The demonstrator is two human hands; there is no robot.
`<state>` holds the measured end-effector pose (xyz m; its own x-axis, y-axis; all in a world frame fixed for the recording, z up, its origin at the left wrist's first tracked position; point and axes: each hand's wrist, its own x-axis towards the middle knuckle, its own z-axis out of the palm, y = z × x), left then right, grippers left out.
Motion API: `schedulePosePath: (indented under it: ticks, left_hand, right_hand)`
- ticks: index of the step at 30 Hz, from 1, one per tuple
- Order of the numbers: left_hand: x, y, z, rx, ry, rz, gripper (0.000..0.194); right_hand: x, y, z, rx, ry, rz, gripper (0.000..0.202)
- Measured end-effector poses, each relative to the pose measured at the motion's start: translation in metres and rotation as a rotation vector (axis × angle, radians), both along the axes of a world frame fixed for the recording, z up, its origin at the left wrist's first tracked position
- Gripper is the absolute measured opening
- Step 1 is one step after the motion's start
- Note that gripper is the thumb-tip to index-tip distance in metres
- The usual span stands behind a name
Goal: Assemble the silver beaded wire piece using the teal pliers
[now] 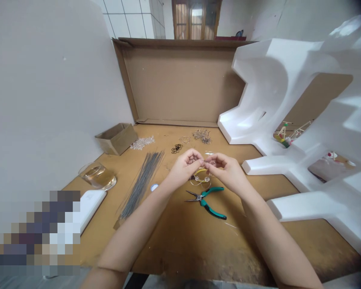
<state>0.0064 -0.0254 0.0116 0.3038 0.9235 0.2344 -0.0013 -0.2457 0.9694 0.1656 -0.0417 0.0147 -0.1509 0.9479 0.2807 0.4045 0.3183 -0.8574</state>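
My left hand (185,166) and my right hand (227,170) meet above the wooden table (180,241), fingertips pinched together on a small wire piece with clear beads (202,176) that hangs between and below them. What exactly each finger grips is too small to tell. Green-handled pliers (207,198) lie on the table just under my hands. A bundle of thin grey wires (141,184) lies to the left of my left forearm.
A small cardboard box (117,138), clear beads (142,142), black rings (177,148) and metal hooks (202,136) lie at the back. A glass dish (98,176) and white device (90,204) sit left. Big white foam blocks (289,120) stand right, a cardboard sheet (180,80) behind.
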Motion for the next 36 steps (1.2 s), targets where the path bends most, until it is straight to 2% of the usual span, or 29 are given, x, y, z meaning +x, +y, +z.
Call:
schedulePosePath:
  ticks: [6, 15, 20, 24, 27, 31, 33, 36]
  left_hand:
    - [0.002, 0.001, -0.004, -0.049, -0.113, -0.036, 0.013]
    - [0.000, 0.003, -0.006, 0.011, -0.261, -0.053, 0.022]
    - [-0.003, 0.009, -0.007, -0.101, -0.342, -0.110, 0.021]
    - [-0.011, 0.011, -0.005, -0.064, -0.246, -0.133, 0.019]
    - [-0.017, 0.007, 0.004, -0.011, -0.092, -0.148, 0.020]
    - [-0.020, -0.005, 0.016, -0.033, 0.132, -0.134, 0.018]
    - [-0.019, -0.009, 0.016, -0.003, 0.214, -0.100, 0.019]
    - [-0.018, -0.011, 0.012, 0.136, 0.321, -0.030, 0.015]
  right_hand:
    - [0.000, -0.001, 0.004, -0.055, 0.002, -0.037, 0.015]
    - [0.004, 0.000, 0.002, 0.113, -0.083, -0.019, 0.014]
    - [0.004, 0.001, -0.001, 0.134, -0.071, -0.001, 0.013]
    - [0.001, -0.001, 0.001, 0.085, -0.075, -0.024, 0.012]
    - [0.000, -0.003, 0.003, 0.097, -0.112, -0.058, 0.011]
    - [-0.002, -0.005, 0.003, 0.141, -0.164, -0.096, 0.010]
    - [-0.002, -0.005, 0.002, 0.179, -0.187, -0.101, 0.010]
    - [-0.002, -0.005, 0.001, 0.226, -0.216, -0.097, 0.010]
